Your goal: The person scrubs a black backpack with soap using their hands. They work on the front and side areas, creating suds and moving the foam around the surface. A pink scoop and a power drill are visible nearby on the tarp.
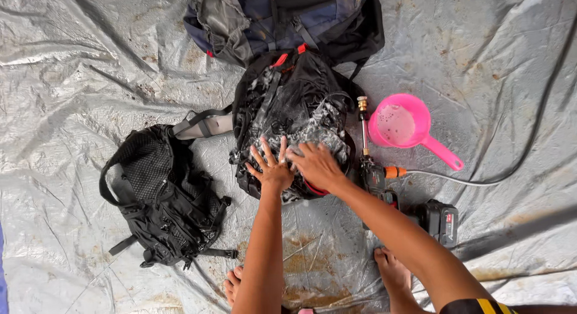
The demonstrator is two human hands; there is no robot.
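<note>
A black backpack (294,103) covered in white soap foam lies in the middle of a grey tarp (78,67). My left hand (271,167) rests flat on its lower end with the fingers spread. My right hand (315,164) presses on the same spot right beside it, palm down, over a red trim at the bag's edge. Neither hand holds anything.
A smaller black bag (162,200) lies to the left. A large blue and grey backpack (270,16) sits at the top. Right of the soapy bag lie a pink scoop (402,124) with sudsy water and a cordless spray gun (375,170) with battery (439,221) and hose. My bare feet (390,269) stand below.
</note>
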